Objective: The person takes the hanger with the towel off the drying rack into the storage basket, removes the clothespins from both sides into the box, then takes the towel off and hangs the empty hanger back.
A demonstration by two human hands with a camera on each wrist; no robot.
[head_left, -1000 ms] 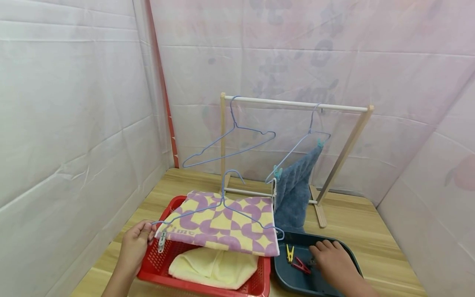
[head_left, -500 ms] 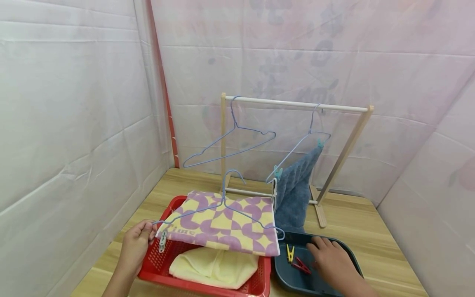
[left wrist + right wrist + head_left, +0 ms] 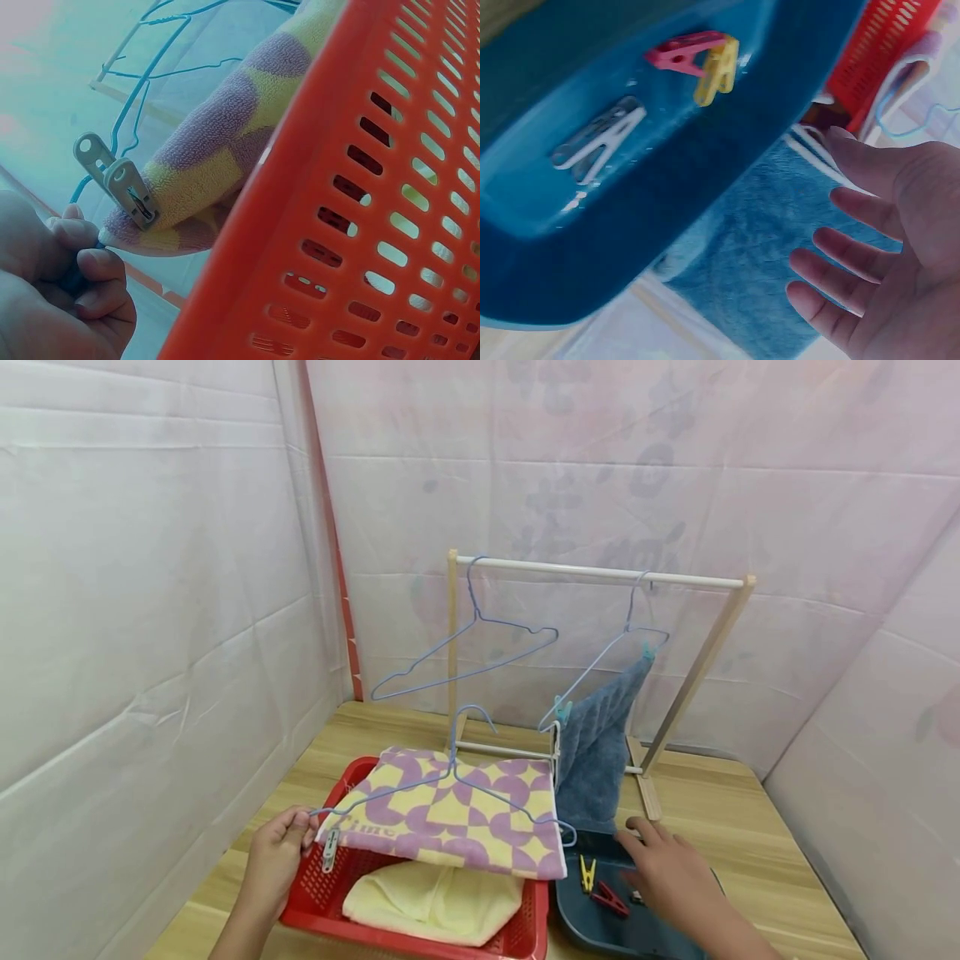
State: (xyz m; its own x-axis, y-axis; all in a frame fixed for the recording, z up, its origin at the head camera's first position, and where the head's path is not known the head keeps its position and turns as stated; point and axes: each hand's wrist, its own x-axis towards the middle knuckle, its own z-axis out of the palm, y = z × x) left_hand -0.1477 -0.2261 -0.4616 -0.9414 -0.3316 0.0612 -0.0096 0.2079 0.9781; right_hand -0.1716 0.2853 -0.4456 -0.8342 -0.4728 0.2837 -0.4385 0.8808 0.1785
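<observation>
My left hand [image 3: 276, 852] pinches the left end of a blue wire hanger [image 3: 453, 768]. A purple-and-yellow patterned towel [image 3: 442, 810] hangs on it over the red basket. At the towel's left corner sits a grey clothespin [image 3: 124, 184], close to my left fingers. My right hand [image 3: 671, 868], fingers spread and holding nothing, is above the dark tray [image 3: 727, 165]. In the tray lie a yellow clothespin [image 3: 587, 873], a red clothespin [image 3: 611, 899] and a grey clothespin [image 3: 600, 142], the last partly hidden by the right hand in the head view.
The red basket [image 3: 300, 906] holds a pale yellow cloth [image 3: 435, 902]. Behind stands a rack [image 3: 600, 568] with another blue hanger [image 3: 465, 672]. A blue towel [image 3: 600, 752] hangs from a further hanger by teal clothespins [image 3: 562, 708], beside the tray's back edge.
My right hand has risen from inside the tray and moved slightly toward its back edge, its fingers spreading. The grey clothespin there shows again. My left hand stays on the hanger.
</observation>
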